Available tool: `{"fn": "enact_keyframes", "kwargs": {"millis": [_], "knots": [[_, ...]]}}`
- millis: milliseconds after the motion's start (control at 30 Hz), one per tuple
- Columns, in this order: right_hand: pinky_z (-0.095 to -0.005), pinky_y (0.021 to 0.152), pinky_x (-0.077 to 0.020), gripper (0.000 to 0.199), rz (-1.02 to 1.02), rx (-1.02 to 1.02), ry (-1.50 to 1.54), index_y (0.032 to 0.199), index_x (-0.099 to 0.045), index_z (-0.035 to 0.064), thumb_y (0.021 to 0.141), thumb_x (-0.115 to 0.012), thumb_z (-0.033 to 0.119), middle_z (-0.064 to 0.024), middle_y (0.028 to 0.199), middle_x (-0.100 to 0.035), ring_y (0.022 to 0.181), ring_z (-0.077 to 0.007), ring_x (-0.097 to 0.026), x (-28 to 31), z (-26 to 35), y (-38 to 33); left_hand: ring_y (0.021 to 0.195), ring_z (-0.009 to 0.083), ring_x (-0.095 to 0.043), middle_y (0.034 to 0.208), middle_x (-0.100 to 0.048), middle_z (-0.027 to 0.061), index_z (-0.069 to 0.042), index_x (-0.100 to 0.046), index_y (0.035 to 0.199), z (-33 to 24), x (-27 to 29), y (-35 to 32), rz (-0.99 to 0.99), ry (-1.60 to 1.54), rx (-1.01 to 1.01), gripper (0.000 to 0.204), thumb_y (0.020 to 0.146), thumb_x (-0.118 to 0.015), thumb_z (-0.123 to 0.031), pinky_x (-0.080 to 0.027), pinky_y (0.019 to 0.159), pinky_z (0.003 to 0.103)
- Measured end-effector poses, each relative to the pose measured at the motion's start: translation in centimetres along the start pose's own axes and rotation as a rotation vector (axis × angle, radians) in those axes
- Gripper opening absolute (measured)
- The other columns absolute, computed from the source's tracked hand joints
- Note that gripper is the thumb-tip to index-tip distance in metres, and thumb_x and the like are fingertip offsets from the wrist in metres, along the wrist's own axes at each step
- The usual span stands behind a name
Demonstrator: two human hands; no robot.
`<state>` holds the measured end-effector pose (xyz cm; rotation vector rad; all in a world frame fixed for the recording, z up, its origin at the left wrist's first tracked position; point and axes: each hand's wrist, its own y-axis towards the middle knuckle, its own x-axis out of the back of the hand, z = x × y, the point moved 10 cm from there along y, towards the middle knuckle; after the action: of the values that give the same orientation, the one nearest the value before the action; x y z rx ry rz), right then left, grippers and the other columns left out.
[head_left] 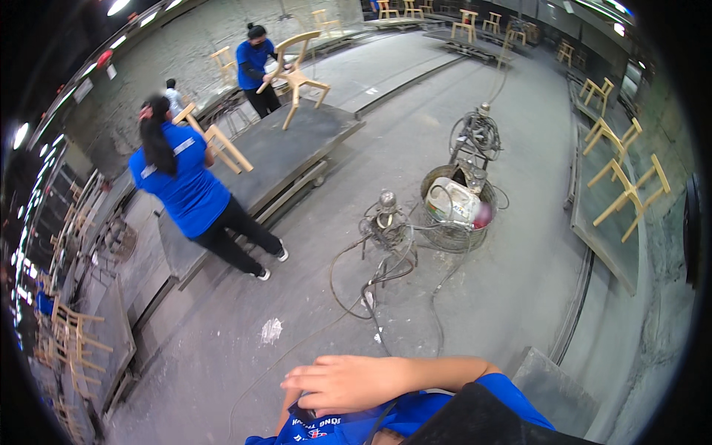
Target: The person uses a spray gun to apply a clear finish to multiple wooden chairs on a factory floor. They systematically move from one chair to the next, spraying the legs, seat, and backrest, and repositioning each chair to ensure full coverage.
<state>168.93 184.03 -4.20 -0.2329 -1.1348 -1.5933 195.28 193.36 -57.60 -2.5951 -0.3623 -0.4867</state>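
Observation:
Close to my chest, my right hand point(345, 382) lies across the front of my blue shirt point(356, 424). Its fingers point left and curl down over a small dark thing point(302, 412), mostly covered, whose kind I cannot make out. A strip of my left arm point(288, 405) shows beneath those fingers; my left hand itself is hidden. Beyond my arm, on the floor, stand a metal pump-like device point(387, 215) with dark hoses and a round bin point(454, 239) holding a white plastic jug point(454, 199).
Two co-workers in blue shirts handle wooden chairs point(297, 78) at a long grey platform point(274, 152) on the left. More chairs point(627, 194) stand on a platform at right. Hoses point(348, 300) trail over the floor. Another coiled-hose device point(478, 133) stands behind the bin.

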Motion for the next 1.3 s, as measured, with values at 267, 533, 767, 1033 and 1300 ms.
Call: {"fn": "enact_keyframes", "kwargs": {"millis": [267, 533, 767, 1033, 1300], "knots": [[-0.0392, 0.087, -0.0472, 0.028, 0.285, 0.237, -0.201, 0.101, -0.068, 0.0047, 0.084, -0.064, 0.027, -0.0194, 0.130, -0.059, 0.127, -0.0289, -0.054, -15.3, 7.6, 7.6, 0.104, 0.0285, -0.069, 0.113, -0.071, 0.0179, -0.004, -0.064, 0.125, -4.2, 3.8, -10.5, -0.087, -0.004, 0.051, 0.037, 0.102, -0.058, -0.033, -0.054, 0.090, 0.041], [-0.0381, 0.088, -0.0478, 0.024, 0.202, 0.750, 0.201, 0.096, -0.066, 0.0051, 0.078, -0.069, 0.021, -0.0156, 0.124, -0.063, 0.117, -0.0272, -0.061, -32.0, 24.5, 17.5, 0.112, 0.0337, -0.067, 0.119, -0.070, 0.0212, -0.006, -0.064, 0.126, 8.5, 13.2, -32.4, -0.312, 0.010, 0.190, 0.038, 0.100, -0.060, -0.034, -0.051, 0.094, 0.042], [-0.0404, 0.083, -0.0509, 0.039, 0.439, 0.528, 0.939, 0.110, -0.063, 0.0042, 0.074, -0.077, 0.006, -0.0163, 0.119, -0.066, 0.093, -0.0306, -0.068, -45.1, 33.5, 23.4, 0.099, 0.0225, -0.068, 0.113, -0.072, 0.0183, -0.007, -0.065, 0.127, 16.6, 19.4, -58.6, -0.935, -0.343, 0.314, 0.035, 0.101, -0.060, -0.031, -0.054, 0.085, 0.036], [-0.0296, 0.067, -0.0527, 0.035, 0.827, -0.179, 1.383, 0.133, -0.062, 0.0071, 0.098, -0.060, 0.008, -0.0067, 0.113, -0.068, 0.077, -0.0132, -0.065, -64.2, 35.9, 30.6, 0.101, 0.0184, -0.067, 0.123, -0.067, 0.0131, -0.001, -0.053, 0.139, 23.5, 23.1, -66.7, -1.190, -0.677, 0.346, 0.049, 0.103, -0.057, -0.034, -0.055, 0.087, 0.035], [-0.0263, 0.046, -0.0541, 0.030, 0.677, -0.801, 1.503, 0.131, -0.054, 0.0073, 0.102, -0.055, 0.011, -0.0102, 0.106, -0.064, 0.076, -0.0173, -0.068, -83.4, 30.5, 46.3, 0.114, 0.0263, -0.064, 0.134, -0.057, 0.0189, 0.002, -0.029, 0.154, 17.2, 47.3, -78.5, -1.494, -0.835, -0.669, 0.084, 0.094, -0.071, -0.040, -0.054, 0.098, 0.037]]}}
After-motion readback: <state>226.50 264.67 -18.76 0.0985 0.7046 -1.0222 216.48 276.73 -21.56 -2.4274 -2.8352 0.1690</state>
